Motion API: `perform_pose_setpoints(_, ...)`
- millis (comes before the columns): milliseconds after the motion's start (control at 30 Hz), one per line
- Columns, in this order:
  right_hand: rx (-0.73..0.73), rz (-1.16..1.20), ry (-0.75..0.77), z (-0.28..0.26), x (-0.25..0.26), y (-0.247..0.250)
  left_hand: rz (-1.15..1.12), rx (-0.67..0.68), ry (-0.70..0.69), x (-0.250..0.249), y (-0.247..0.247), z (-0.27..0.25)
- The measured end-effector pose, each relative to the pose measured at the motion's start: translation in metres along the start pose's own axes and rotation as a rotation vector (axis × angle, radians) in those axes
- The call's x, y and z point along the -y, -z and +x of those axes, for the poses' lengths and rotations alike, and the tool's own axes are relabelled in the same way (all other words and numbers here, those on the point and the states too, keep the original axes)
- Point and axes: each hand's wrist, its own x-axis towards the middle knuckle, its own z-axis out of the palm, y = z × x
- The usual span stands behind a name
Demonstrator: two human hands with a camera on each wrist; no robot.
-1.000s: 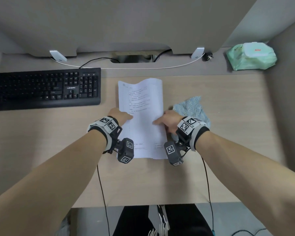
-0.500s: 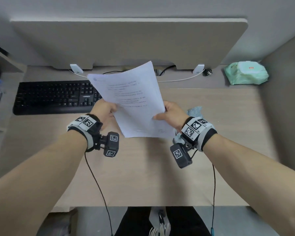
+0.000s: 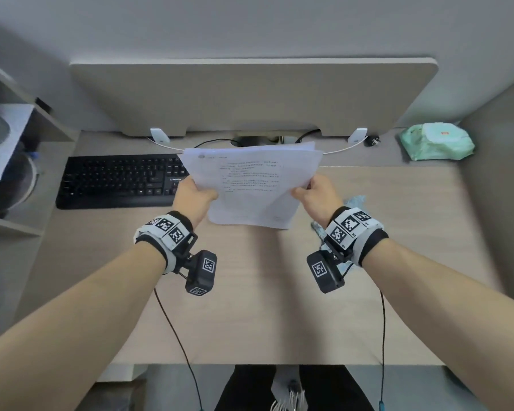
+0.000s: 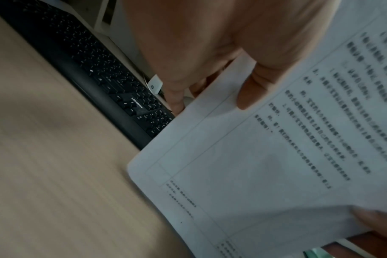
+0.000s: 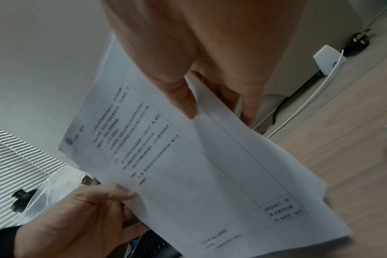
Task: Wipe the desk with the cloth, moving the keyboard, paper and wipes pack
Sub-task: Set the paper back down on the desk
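A few printed white sheets of paper hang in the air above the wooden desk, tilted toward me. My left hand pinches the paper's left edge and my right hand pinches its right edge, thumbs on top; the wrist views show the same paper. The black keyboard lies at the back left, its right end hidden behind the paper. A light blue cloth lies on the desk under my right wrist, mostly hidden. The green wipes pack sits in the back right corner.
A grey partition panel stands along the desk's back, with white clips and cables at its foot. A side wall closes the right. Shelving with a sheet and a round object stands to the left.
Both hands lifted the paper off the desk and carried it up and away toward the back; it now lies wider than tall in my view. The cloth stayed on the desk.
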Motion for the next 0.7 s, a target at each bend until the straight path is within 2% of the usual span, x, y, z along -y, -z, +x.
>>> perform_pose_setpoints(233, -0.003, -0.106, -0.075, -0.003, -0.026, -0.011, -0.022, -0.016, 0.025, 0.022, -0.017, -0.001)
perform_pose_setpoints(467, -0.046, -0.152, -0.043, 0.004, -0.031, -0.011, -0.047, -0.020, 0.019, 0.022, -0.015, 0.008)
perform_pose_setpoints(600, 0.007, -0.265, -0.079, 0.007, -0.039, -0.013, 0.119, 0.016, 0.089, 0.031, -0.021, 0.014)
perform_pose_setpoints(700, -0.021, -0.260, -0.076, 0.009, -0.034, -0.003, 0.217, 0.039, 0.026, 0.027, -0.023, 0.018)
